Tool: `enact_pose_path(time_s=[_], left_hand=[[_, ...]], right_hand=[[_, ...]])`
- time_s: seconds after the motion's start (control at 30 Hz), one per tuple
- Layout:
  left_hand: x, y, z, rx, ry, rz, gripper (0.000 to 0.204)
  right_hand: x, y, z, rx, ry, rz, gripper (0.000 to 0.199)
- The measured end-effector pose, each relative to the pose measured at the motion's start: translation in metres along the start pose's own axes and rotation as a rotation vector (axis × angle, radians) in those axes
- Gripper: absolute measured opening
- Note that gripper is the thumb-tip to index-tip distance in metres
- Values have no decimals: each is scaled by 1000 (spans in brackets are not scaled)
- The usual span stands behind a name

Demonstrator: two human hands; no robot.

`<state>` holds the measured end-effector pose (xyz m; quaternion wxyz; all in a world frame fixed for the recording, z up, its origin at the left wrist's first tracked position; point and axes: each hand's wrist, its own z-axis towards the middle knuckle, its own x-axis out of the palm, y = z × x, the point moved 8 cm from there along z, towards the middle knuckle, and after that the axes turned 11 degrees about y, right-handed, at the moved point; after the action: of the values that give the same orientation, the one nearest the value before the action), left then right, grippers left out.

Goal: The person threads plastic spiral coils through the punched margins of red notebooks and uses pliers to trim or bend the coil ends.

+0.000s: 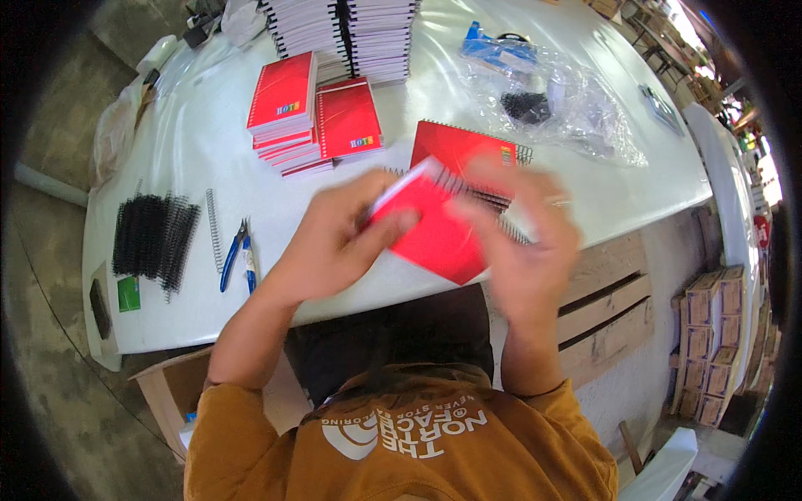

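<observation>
My left hand (334, 238) is closed on a small red-covered notebook (439, 246), thumb on the cover, holding it tilted above the table's near edge. At the notebook's upper right edge, my right hand (539, 250) is smeared by motion. Its thumb and fingers are near the dark spiral binding along that edge; whether they pinch it cannot be made out. Just beyond lies another red notebook (443, 142) on the table, partly covered by my hands and the held one. Dark coils show beside it, partly hidden by my right hand.
Red notebooks (284, 92) are piled at the back, before tall stacks of bound pages (380, 42). To the left lie black spiral coils (154, 238), a single coil (214, 230) and blue-handled cutters (238, 257). A clear plastic bag (576, 125) rests at the back right.
</observation>
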<state>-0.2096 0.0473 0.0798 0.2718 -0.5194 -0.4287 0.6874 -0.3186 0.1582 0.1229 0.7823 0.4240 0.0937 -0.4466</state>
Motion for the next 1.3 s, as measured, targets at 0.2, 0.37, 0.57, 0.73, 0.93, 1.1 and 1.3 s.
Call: enact_pose_path(time_s=[0.2, 0.37, 0.57, 0.73, 0.93, 1.1, 1.3], left_hand=[[4, 55, 78, -279, -510, 249, 22], [21, 59, 63, 109, -787, 477, 17], [-21, 52, 53, 152, -618, 513, 19], [-19, 102, 25, -25, -398, 1125, 34], [49, 59, -74, -352, 525, 881, 38], [-39, 49, -109, -266, -269, 404, 54], [-8, 140, -129, -299, -581, -468, 43]], right_hand=[[-6, -135, -39, 469, -411, 332, 44], [34, -147, -62, 309, -546, 236, 30], [22, -120, -73, 250, -535, -203, 25], [48, -55, -79, -105, -555, 24, 33], [149, 13, -56, -84, 468, -62, 50], [168, -32, -73, 306, 437, 561, 35], [185, -51, -65, 230, 439, 482, 23]])
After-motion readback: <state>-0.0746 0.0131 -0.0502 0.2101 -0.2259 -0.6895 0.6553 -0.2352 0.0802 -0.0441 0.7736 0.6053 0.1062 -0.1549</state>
